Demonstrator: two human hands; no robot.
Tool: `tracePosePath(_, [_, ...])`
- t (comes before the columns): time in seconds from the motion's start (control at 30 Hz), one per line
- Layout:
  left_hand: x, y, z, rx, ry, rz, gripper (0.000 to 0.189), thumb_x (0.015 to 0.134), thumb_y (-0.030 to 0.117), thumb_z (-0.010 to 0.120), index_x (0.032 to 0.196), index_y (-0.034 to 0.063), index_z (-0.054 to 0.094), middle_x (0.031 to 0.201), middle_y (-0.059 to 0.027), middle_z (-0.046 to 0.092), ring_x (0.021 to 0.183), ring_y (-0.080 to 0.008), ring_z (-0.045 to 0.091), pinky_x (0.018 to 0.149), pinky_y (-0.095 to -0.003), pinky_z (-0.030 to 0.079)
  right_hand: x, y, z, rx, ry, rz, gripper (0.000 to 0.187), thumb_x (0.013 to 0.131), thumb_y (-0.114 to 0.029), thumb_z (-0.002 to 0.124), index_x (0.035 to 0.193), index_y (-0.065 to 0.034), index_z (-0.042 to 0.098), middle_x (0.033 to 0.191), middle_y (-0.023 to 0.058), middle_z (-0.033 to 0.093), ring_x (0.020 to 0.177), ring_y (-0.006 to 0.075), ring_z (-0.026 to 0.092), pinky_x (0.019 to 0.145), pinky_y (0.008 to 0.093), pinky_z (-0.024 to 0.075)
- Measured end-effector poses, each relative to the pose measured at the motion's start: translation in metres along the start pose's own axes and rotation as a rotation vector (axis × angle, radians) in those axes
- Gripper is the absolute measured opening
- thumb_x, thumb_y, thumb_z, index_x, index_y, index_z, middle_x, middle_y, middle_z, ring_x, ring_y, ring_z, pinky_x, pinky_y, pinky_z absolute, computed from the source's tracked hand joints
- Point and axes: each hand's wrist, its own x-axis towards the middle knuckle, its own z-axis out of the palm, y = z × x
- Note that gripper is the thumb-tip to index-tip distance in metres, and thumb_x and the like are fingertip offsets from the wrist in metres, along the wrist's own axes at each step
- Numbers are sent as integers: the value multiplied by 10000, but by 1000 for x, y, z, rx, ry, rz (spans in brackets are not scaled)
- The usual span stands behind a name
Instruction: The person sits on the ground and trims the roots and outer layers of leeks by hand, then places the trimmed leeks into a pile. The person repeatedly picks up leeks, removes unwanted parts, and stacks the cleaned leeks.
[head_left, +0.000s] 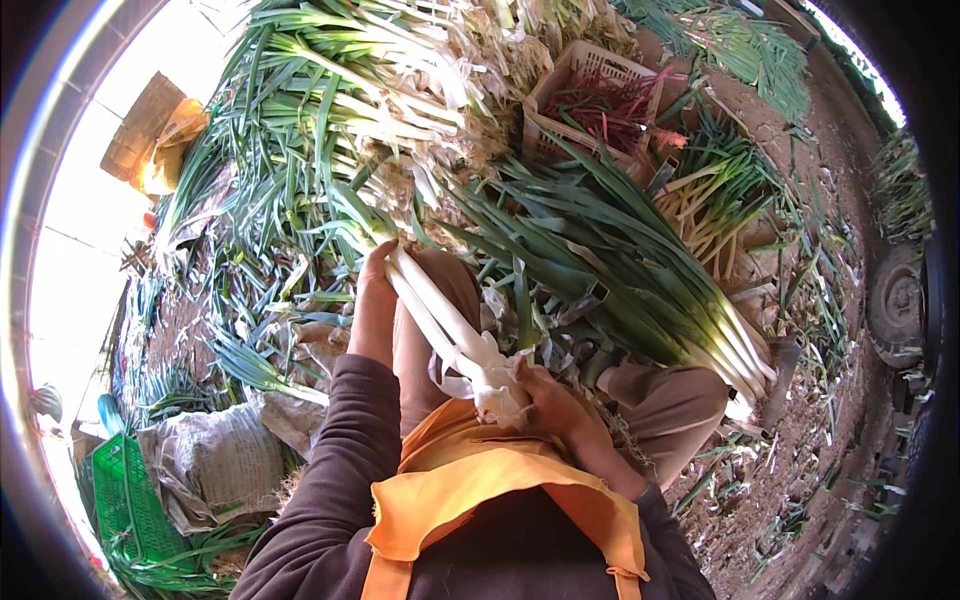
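Two or so long-stemmed green onions (442, 311) lie slantwise across my lap, white shafts together and roots towards me. My left hand (377, 266) grips them where the white turns green. At the root end, my right hand (551, 397) is closed around the base, where loose papery skin peels away. An orange apron (502, 480) covers my lap just below the roots. Right of my knees, a bundle of trimmed green onions (645, 277) rests with its clean white ends towards the lower right.
A large heap of untrimmed green onions (360, 97) lies ahead. Beyond the bundle stands a plastic crate (544, 139) holding red ties (600, 109). At left are a green plastic basket (131, 495) and a woven sack (217, 457). A wheel (896, 304) stands far right.
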Motion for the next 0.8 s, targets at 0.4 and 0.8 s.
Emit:
tracePosePath(0.4, [33, 22, -16, 73, 41, 228, 177, 870, 157, 612, 946, -4, 611, 824, -142, 663, 718, -316, 647, 704, -440, 564, -97, -121, -39, 88, 161, 372, 270, 977, -220, 580, 1053, 21, 677, 802, 12, 679, 743, 110, 619, 690, 273, 514])
tracePosePath(0.8, [44, -26, -3, -89, 217, 339, 321, 859, 170, 666, 1122, 18, 562, 989, -112, 626, 890, -294, 610, 855, -419, 509, 3, -23, -37, 85, 366, 243, 537, 822, -327, 772, 1259, -80, 579, 981, 84, 677, 849, 196, 673, 685, 351, 542])
